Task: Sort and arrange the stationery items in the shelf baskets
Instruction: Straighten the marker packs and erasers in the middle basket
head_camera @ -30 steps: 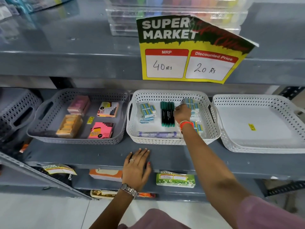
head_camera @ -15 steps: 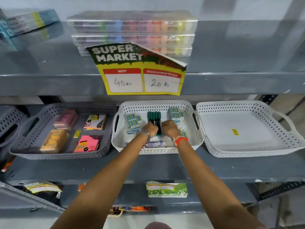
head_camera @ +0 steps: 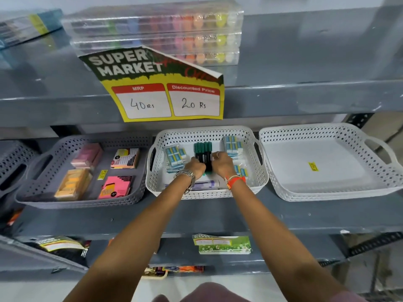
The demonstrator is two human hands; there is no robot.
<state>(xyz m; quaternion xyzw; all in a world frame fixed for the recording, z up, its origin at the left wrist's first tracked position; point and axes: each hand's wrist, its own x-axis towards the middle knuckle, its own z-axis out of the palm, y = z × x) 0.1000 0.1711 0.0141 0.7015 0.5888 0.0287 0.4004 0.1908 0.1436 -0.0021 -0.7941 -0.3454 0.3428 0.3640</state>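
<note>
Grey metal shelf carries a white basket; inside it, green markers lie between both hands, left hand and right hand closed around their lower ends.

Both arms reach forward; left hand and right hand curled, knuckles nearly touching.

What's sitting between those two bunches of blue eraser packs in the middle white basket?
A row of green markers, with both hands, left and right, closed around their near ends, in the head view.
</note>
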